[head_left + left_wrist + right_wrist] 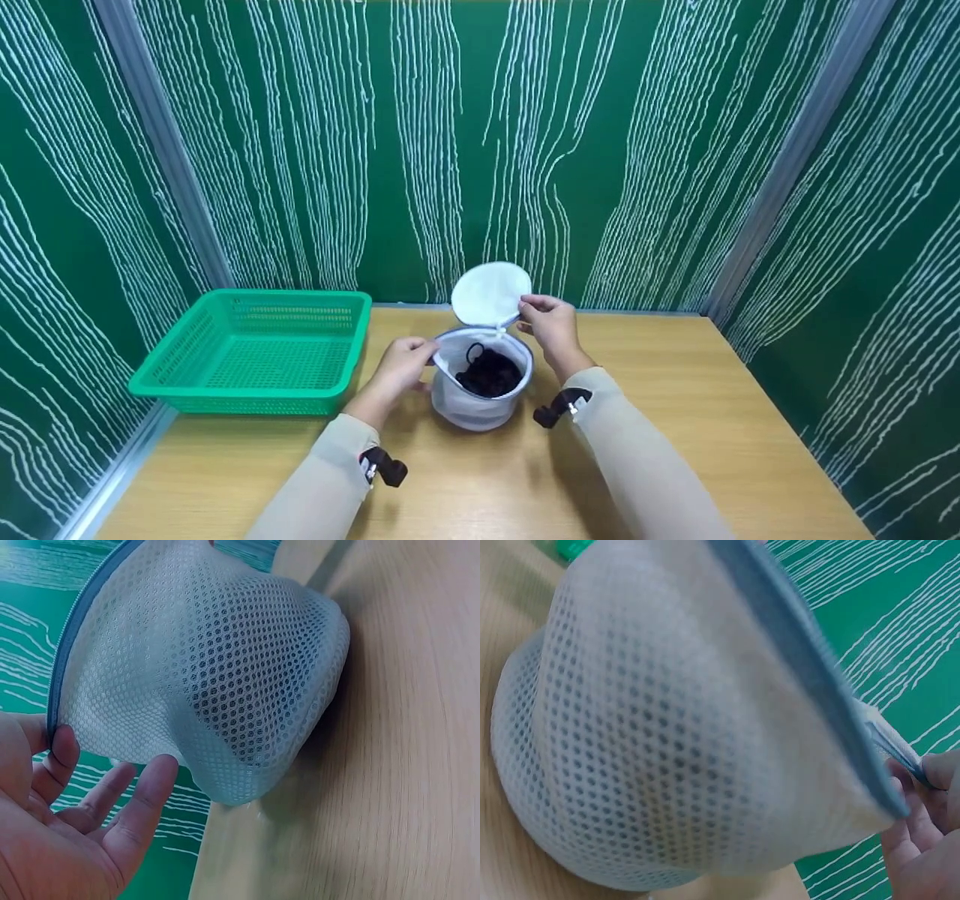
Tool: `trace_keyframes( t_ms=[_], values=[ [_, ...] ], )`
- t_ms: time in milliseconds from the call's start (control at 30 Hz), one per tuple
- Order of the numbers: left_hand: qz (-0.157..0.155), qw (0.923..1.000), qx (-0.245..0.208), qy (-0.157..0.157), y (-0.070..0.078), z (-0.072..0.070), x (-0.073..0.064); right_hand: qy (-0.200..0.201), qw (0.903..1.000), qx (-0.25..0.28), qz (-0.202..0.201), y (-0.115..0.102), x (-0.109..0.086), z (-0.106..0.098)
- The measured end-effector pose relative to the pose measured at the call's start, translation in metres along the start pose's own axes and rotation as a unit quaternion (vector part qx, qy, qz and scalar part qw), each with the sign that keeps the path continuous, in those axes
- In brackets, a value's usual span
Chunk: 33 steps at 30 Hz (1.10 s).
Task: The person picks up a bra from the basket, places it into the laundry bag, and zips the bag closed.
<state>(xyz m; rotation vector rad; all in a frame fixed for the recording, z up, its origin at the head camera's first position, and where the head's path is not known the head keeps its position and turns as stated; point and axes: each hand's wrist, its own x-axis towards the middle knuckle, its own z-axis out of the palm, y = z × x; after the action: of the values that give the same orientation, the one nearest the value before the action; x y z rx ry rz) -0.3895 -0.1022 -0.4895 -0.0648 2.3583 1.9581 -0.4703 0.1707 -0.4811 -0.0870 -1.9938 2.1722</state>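
Observation:
A white mesh laundry bag [474, 412] with a blue-grey zipper rim stands on the table, its round lid [491, 294] raised at the back. Dark items [491, 373], one with a thin black loop, lie inside; their kind is unclear. At the bag's left, my left hand [403, 365] pinches the rim between thumb and finger. In the left wrist view, other fingers [142, 814] of that hand extend beside the mesh. My right hand [551, 328] pinches the lid's edge at the right, near the hinge. Dark contents show faintly through the mesh side in the left wrist view.
A green plastic basket [247, 394] with perforated sides sits on the left of the wooden table [675, 420]. Green walls with white wavy lines [480, 150] close off the back and both sides, joined by grey metal posts [795, 142].

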Motion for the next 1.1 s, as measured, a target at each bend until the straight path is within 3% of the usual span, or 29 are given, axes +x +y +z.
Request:
trace_keyframes(
  t_ms=[300,533,700,1100],
  values=[
    [-0.007,0.9998,-0.016,0.003,-0.004,-0.002,0.002,0.008,0.9987,0.043,-0.028,-0.009,0.000,0.000],
    [-0.012,0.9998,-0.012,0.003,-0.003,-0.004,0.001,-0.011,0.9977,0.058,-0.033,-0.015,-0.005,-0.004],
    [-0.013,0.9998,-0.017,-0.003,-0.005,-0.005,0.003,-0.023,0.9949,0.078,-0.061,-0.015,-0.010,-0.007],
    [-0.028,0.9988,-0.038,-0.007,-0.005,-0.005,0.004,-0.071,0.9894,0.025,-0.124,-0.007,-0.025,-0.016]
  ],
)
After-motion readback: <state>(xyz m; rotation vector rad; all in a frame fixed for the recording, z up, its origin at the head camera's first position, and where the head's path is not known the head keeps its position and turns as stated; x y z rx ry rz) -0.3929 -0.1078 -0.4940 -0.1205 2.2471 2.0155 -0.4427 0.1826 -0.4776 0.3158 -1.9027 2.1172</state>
